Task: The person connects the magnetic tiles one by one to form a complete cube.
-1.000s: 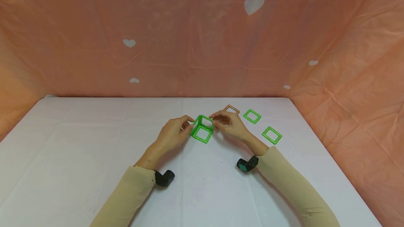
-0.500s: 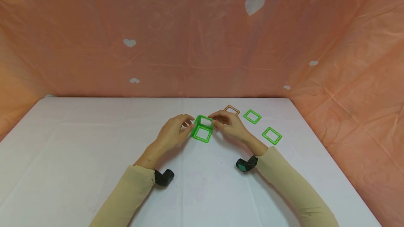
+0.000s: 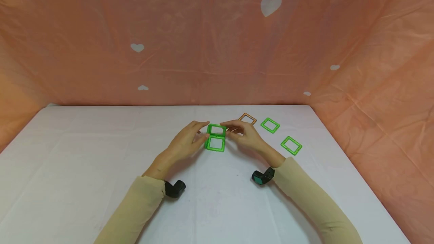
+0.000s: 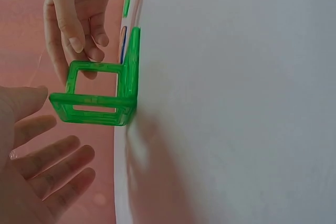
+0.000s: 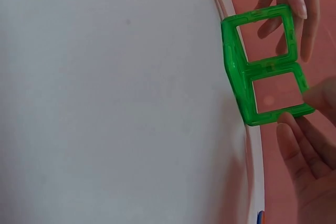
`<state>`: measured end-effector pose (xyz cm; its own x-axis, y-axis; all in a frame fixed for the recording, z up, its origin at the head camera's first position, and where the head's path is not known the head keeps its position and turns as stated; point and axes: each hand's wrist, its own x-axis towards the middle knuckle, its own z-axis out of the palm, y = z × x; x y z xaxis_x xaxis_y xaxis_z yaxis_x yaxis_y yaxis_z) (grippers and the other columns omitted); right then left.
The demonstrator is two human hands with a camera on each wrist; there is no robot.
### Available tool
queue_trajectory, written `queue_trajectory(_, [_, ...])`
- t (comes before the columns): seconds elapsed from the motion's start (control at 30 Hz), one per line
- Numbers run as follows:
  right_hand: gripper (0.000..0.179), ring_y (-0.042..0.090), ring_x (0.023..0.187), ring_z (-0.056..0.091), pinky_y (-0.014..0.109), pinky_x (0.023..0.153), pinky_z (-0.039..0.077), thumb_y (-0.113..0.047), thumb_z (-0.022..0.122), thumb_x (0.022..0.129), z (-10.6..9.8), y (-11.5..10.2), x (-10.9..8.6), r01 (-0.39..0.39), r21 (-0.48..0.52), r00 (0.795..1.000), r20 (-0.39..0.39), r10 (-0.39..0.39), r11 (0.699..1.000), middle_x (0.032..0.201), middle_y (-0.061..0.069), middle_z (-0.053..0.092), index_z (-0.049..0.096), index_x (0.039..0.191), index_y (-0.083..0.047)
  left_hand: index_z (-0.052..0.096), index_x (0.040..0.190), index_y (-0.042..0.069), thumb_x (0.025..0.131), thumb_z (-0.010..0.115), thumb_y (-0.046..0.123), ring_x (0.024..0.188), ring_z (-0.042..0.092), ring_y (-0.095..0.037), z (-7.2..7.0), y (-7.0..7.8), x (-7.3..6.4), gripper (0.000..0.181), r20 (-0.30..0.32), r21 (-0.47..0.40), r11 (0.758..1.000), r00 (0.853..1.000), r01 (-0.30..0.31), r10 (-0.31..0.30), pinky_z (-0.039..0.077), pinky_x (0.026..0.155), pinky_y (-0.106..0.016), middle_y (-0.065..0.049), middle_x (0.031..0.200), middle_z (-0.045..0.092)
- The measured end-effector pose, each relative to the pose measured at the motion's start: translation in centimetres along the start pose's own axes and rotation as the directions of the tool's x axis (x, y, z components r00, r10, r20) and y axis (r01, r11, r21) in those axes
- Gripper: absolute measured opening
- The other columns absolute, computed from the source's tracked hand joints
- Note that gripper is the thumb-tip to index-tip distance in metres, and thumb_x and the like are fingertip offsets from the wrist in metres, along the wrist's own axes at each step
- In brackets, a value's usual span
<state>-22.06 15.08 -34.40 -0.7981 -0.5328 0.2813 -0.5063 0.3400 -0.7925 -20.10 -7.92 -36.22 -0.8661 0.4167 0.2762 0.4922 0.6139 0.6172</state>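
Several green square magnetic tiles are joined into an open box-like shape (image 3: 216, 136), standing near the middle of the table between both hands. My left hand (image 3: 183, 142) is at its left side; in the left wrist view its fingers are spread, with the thumb (image 4: 34, 98) close to the box's corner. On the other side is my right hand (image 3: 249, 136), fingers loosely extended. The right wrist view shows its thumb and fingertips right at the corner of one upright tile (image 5: 270, 68), the thumb overlapping the tile's edge.
Flat on the white table (image 3: 101, 153), at the back right, lie an orange square tile (image 3: 251, 116), partly behind the right hand, a green tile (image 3: 273, 122) and another green tile (image 3: 295, 142). An orange cloth (image 3: 190, 48) with hearts hangs behind and at the sides.
The green box shape has turned slightly, so it faces more squarely forward. The right hand's fingers have loosened a little and the left hand's fingers have straightened beside it.
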Motion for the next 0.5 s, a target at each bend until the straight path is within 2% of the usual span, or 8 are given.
queue_trajectory(0.33, [0.038, 0.045, 0.102, 0.061, 0.051, 0.088, 0.05, 0.01, 0.056, 0.088, 0.3, 0.0, 0.3, 0.002, -0.002, 0.999, 0.047, -0.001, 1.0, 0.115, 0.033, 0.061, 0.054, 0.125, 0.014, 0.044, 0.143, 0.004, 0.098, 0.054, 0.025, 0.105, 0.06, -0.031, -0.2, -0.4, -0.3, 0.05, 0.029, -0.012, 1.0, 1.0, 0.002, -0.001, 0.047, 0.092, -0.049, -0.019, 0.124, 0.056])
queue_trajectory(0.5, [0.041, 0.045, 0.104, 0.061, 0.051, 0.088, 0.05, 0.011, 0.055, 0.088, 0.6, 1.4, 0.4, 0.026, 0.008, 0.998, 0.059, -0.026, 1.0, 0.119, 0.033, 0.059, 0.051, 0.129, 0.014, 0.043, 0.143, 0.003, 0.098, 0.054, 0.024, 0.105, 0.06, -0.031, 0.0, -0.5, -0.3, 0.051, 0.048, -0.023, 0.999, 0.999, 0.022, -0.021, 0.047, 0.093, -0.048, -0.018, 0.125, 0.057])
